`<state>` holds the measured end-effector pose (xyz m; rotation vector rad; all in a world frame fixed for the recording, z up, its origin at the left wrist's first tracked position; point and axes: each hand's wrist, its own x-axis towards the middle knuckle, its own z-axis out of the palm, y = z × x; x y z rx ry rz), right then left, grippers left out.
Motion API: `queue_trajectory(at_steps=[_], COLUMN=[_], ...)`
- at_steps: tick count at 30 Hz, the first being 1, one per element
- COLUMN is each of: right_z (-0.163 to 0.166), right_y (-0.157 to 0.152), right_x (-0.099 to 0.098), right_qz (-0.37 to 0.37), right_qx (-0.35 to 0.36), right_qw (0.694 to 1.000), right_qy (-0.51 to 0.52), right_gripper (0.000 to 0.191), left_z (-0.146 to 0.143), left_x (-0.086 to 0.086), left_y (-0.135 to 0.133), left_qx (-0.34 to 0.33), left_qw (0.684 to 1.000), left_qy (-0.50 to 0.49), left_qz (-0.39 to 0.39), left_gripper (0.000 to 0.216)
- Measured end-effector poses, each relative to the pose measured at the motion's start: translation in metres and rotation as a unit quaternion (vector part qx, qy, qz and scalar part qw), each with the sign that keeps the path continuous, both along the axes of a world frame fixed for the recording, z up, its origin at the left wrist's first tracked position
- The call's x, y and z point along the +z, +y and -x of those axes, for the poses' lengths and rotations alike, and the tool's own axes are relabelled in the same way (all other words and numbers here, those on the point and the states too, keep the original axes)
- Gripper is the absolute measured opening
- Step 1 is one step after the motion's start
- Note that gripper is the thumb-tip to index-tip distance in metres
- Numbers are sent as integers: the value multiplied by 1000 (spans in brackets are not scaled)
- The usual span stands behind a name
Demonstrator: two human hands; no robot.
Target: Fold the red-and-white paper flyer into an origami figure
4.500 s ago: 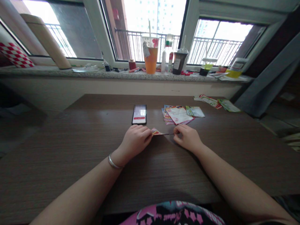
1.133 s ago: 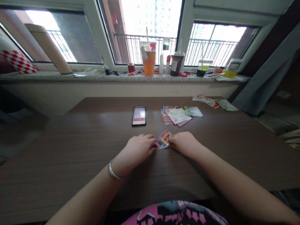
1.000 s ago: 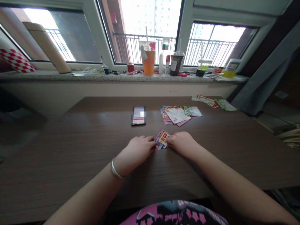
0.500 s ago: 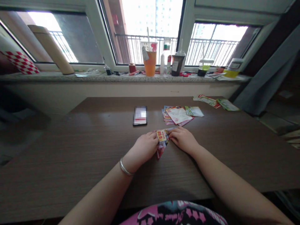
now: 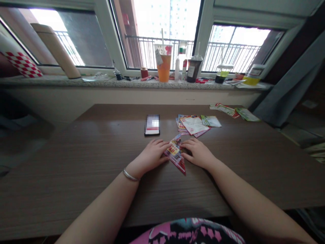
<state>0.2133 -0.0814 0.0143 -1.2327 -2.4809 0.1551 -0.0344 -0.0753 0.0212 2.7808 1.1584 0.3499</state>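
Folded paper leaflet [image 5: 175, 152], one, glossy, printed red and violet with a yellow price panel; lies on the wood-grain table [image 5: 76, 162] between the hands, folded to a pointed shape, its sharpest red tip toward the person

Recent change: leaflet turned counterclockwise against half a second ago, lower tip swung rightward, upper wing now pointing away; the folded form survives the turn, so the work appears to be at a re-angling, creases kept

Left hand [image 5: 151, 154]: palm down, fingers lightly curved, tips and thumb at the leaflet's left side; whether it pinches or merely steadies is not clear from this height

Right hand [image 5: 199, 152]: loosely spread, a gap between thumb and fingers, tips at the leaflet's right edge

Silver bangle [image 5: 131, 175], on the left wrist

Smartphone [image 5: 152, 128], screen lit and blurred, just beyond the left hand

Pile of leaflets [image 5: 194, 125], fanned, near the upper wing and right fingers; nearest obstacle, limiting room on the far side

Green-edged slips [image 5: 212, 121], small stack overlapping the pile's right side

Further leaflets [image 5: 228, 110], at the table's far right corner, well apart

Windowsill [image 5: 101, 84], speckled stone, bearing an orange drink cup [image 5: 164, 69] and a dark drink cup [image 5: 194, 69], out of the way
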Motion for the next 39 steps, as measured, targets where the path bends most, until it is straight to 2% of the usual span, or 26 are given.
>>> queue_trajectory(at_steps=[6, 12, 19, 29, 35, 39], right_z=[4, 3, 2, 5, 6, 7], right_y=[-6, -9, -10, -15, -17, -18], right_x=[6, 7, 5, 11, 10, 13], right_qz=[12, 47, 44, 17, 8, 10], right_qx=[9, 17, 34, 13, -50, -88], right_qw=[1000, 998, 998, 999, 997, 993], right_qy=[-6, -30, -34, -35, -62, -77], right_gripper=[40, 54, 65, 28, 21, 20], left_z=[6, -2, -12, -16, -17, -17], left_x=[2, 5, 5, 8, 8, 6], left_y=[-5, -12, -20, -19, -21, -22], left_qx=[-3, -9, 36, 58, 76, 86], left_qw=[1000, 999, 995, 995, 994, 994], left_qy=[18, 31, 59, 43, 37, 30], left_qz=[23, -27, -67, -69, -67, -59], left_gripper=[49, 30, 25, 26, 29, 43])
